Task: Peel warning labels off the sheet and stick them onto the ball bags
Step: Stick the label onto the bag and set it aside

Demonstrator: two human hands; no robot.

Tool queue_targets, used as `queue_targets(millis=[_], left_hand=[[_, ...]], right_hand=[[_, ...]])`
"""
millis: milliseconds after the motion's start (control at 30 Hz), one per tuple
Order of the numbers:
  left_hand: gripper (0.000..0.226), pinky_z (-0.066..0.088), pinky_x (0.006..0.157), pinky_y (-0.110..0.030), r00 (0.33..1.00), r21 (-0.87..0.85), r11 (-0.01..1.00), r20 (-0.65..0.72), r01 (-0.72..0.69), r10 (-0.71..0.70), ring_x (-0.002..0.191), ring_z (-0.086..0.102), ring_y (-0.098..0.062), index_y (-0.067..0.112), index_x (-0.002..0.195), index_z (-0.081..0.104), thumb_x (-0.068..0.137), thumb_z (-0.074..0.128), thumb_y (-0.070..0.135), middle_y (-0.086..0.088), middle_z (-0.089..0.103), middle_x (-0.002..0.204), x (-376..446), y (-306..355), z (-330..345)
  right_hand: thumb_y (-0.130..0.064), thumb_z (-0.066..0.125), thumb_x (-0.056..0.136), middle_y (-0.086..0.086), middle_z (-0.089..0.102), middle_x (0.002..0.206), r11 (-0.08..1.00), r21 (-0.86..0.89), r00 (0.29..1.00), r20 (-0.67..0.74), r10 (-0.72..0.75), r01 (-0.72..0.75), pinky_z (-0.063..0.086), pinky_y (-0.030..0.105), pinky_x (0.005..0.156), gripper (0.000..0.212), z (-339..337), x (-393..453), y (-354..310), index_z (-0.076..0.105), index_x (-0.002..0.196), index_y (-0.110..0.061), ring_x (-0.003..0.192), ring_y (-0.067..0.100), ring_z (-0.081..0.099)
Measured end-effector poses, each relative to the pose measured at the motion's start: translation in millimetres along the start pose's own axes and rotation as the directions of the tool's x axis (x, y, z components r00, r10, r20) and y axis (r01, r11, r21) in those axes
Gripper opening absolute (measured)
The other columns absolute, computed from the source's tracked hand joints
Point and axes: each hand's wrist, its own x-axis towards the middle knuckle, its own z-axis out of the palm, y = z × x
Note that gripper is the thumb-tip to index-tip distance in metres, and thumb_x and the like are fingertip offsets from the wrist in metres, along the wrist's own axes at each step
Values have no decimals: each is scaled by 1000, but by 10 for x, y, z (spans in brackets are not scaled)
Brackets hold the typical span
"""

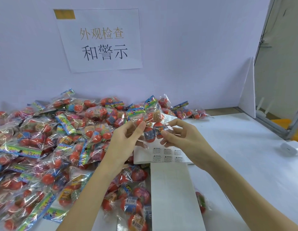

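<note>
Sheet: white label sheet [170, 189] lies long-ways on the table [244, 155], pointing away; its labels sit right under both hands.
Left hand [126, 140]: fingers curled, pinching the held bag [151, 129] up in the air.
Right hand [181, 135]: fingertips pinch the bag's right side; label there? Cannot tell.
Pile: more ball bags [45, 147] lie left.

You read 外观检查 and 和警示 on the paper sign [101, 40] taped to the wall, you see WARNING heading each label on the label sheet [166, 154], smaller print unreadable
</note>
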Motion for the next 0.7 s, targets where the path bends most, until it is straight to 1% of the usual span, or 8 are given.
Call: queue_targets(millis=[67,133,233,333,400,567,633,700], left_hand=[[53,62,84,-43,1000,-27,999,0,21,-21,85,76,-26,11,105,75,87,71,60,-10,79,96,4,-1,-4],[55,62,83,-37,1000,-49,999,0,16,-16,87,77,-25,9,106,73,86,71,60,-5,79,95,3,17,-8],[43,61,78,-26,1000,-89,996,-9,-23,22,95,77,-18,16,102,73,89,70,56,2,79,97,-21,73,9],[18,60,85,-31,998,-82,995,-33,-54,51,95,77,-19,24,97,80,98,70,39,-2,81,99,-11,63,-22],[14,62,85,-29,998,-73,995,-4,-70,70,92,78,-21,25,94,81,98,72,35,-3,81,97,-16,71,-37],[19,61,90,-33,996,-42,995,19,-90,91,92,76,-26,33,97,84,87,77,47,2,81,100,-46,111,-13],[22,58,88,-29,998,-135,990,43,-35,41,84,73,-19,29,100,84,86,78,45,3,81,100,-34,107,-18],[24,56,78,-23,998,-238,970,51,42,-31,69,65,-11,24,95,84,83,80,43,10,75,85,-56,131,6]], right_hand=[[-13,71,97,17,78,96,1000,22,1000,2,0,0,59,28,76,16,-8,-2,-11,60,106,-5,79,24,73],[-12,70,98,19,78,96,1000,20,1000,3,2,-2,59,28,76,11,-14,-3,-19,62,103,-7,78,24,73],[-14,71,98,23,76,99,999,-26,1000,3,24,-24,61,29,80,7,-48,-2,6,67,101,-9,85,26,75],[-31,73,96,6,77,110,988,-152,999,35,26,-20,58,30,90,21,-45,-4,11,72,113,-18,103,17,74],[-43,72,93,-5,77,116,983,-180,999,12,-44,46,57,28,96,33,-3,-7,-11,72,121,-25,111,11,72],[-31,72,95,6,80,96,988,-38,977,-151,-151,147,58,25,86,19,74,-14,-2,83,98,-16,91,17,75],[-30,71,95,9,80,99,992,35,981,-156,-118,125,59,29,90,22,70,-11,12,83,98,-13,93,19,76],[-33,71,92,9,81,99,989,101,983,-160,-91,108,60,28,90,26,93,-20,7,84,99,-12,95,19,76]])
